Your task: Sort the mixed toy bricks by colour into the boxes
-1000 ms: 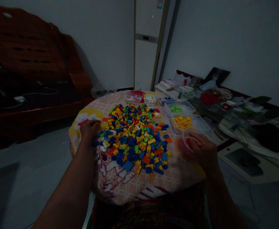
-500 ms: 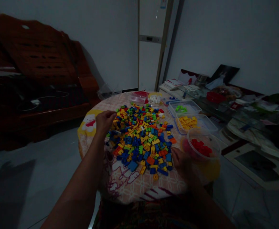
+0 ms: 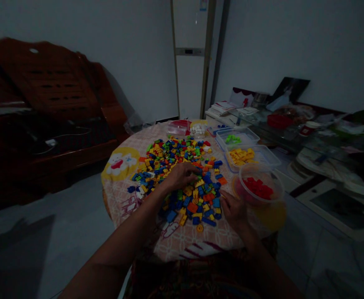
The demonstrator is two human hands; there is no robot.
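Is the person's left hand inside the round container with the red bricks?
No, the left hand is over the pile of mixed bricks, apart from the round container.

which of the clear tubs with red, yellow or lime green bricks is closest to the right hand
The round tub holding red bricks is closest to the right hand. The others, rectangular tubs with yellow bricks and lime green bricks, stand farther back.

On the round cloth-covered table [image 3: 200, 243] I note a multicoloured plastic brick pile [image 3: 175, 155]; right of it, far to near, rectangular clear plastic boxes [image 3: 267, 155] and a round clear plastic tub [image 3: 277, 180]. A brown wooden bench [image 3: 54, 89] stands left.
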